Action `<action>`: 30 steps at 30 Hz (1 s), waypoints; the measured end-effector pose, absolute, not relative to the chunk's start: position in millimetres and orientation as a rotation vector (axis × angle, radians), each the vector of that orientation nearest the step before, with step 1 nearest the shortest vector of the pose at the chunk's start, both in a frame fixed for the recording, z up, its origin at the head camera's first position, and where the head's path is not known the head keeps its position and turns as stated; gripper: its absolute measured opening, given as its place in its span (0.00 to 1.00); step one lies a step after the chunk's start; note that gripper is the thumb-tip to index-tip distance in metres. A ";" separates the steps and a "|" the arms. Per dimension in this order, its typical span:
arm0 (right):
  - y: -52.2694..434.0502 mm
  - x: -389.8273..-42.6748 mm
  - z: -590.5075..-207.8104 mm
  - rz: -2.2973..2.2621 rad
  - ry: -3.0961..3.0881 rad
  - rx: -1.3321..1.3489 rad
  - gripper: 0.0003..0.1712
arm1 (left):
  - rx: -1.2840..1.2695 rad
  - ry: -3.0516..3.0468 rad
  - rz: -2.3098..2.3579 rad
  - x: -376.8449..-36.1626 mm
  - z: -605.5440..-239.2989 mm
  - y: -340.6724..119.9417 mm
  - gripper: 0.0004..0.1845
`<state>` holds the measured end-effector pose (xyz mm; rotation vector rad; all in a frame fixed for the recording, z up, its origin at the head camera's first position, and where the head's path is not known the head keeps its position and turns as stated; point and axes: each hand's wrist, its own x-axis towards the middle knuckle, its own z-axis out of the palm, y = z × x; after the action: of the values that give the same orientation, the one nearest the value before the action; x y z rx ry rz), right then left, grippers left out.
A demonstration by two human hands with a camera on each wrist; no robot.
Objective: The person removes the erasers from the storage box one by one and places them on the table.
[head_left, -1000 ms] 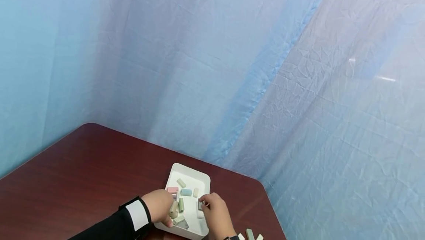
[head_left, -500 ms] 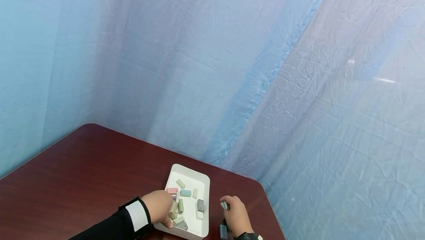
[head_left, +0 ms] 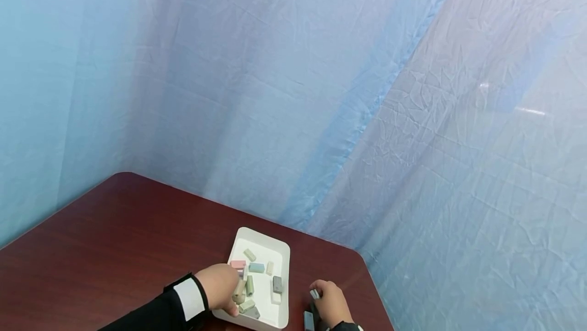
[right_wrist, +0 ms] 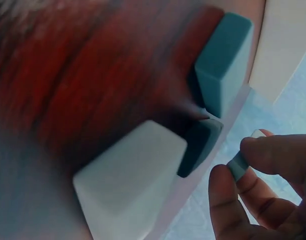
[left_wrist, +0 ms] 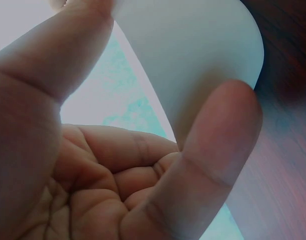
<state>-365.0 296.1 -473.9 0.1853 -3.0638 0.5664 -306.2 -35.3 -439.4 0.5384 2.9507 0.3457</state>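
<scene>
A white tray (head_left: 270,240) holds several small pastel blocks, among them a pink one (head_left: 238,264), a blue one (head_left: 257,268) and a grey one (head_left: 277,284). My left hand (head_left: 215,286) grips the tray's left side; in the left wrist view the bent fingers stand around the tray wall (left_wrist: 187,45). To the right of the tray, my right hand (head_left: 333,303) pinches a small pale green block (right_wrist: 237,166) between thumb and fingertips, close above the table. Below that hand lies a blue-grey block (head_left: 309,320).
The right wrist view shows more blocks on the dark red table (head_left: 137,249): a teal one (right_wrist: 225,60), a dark one (right_wrist: 200,145) and a pale one (right_wrist: 130,180). Blue cloth (head_left: 275,91) hangs behind the table.
From the tray's right side, my right hand has moved right to the table and now holds the pale green block. The grey block in the tray is uncovered. My left hand has stayed put.
</scene>
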 end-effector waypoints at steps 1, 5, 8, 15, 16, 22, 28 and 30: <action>295.9 -365.5 -474.7 0.567 -3.071 0.188 0.18 | 0.540 2.953 0.349 -306.2 -439.5 -35.5 0.26; 295.8 -365.9 -476.6 0.572 -3.104 0.180 0.18 | 0.538 2.948 0.359 -305.7 -440.6 -35.3 0.26; 297.3 -364.9 -477.0 0.570 -3.124 0.179 0.21 | 0.537 2.943 0.364 -305.2 -441.6 -34.9 0.26; 300.9 -361.9 -476.8 0.576 -3.150 0.122 0.26 | 0.547 2.941 0.354 -306.9 -443.8 -34.7 0.25; 301.3 -361.9 -476.8 0.574 -3.144 0.111 0.26 | 0.544 2.940 0.357 -307.1 -444.0 -34.7 0.25; 306.6 -363.3 -477.5 0.539 -3.162 -0.002 0.30 | 0.540 2.936 0.377 -308.1 -445.7 -35.1 0.24; 309.7 -363.2 -475.4 0.511 -3.222 -0.086 0.31 | 0.561 2.921 0.437 -309.5 -444.5 -36.8 0.23; 309.5 -362.8 -474.7 0.510 -3.226 -0.089 0.30 | 0.560 2.921 0.450 -308.5 -443.8 -37.4 0.23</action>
<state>-362.8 309.5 -474.7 -0.0887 -3.2257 0.5100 -308.5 -37.4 -443.8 0.5595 2.9213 0.4503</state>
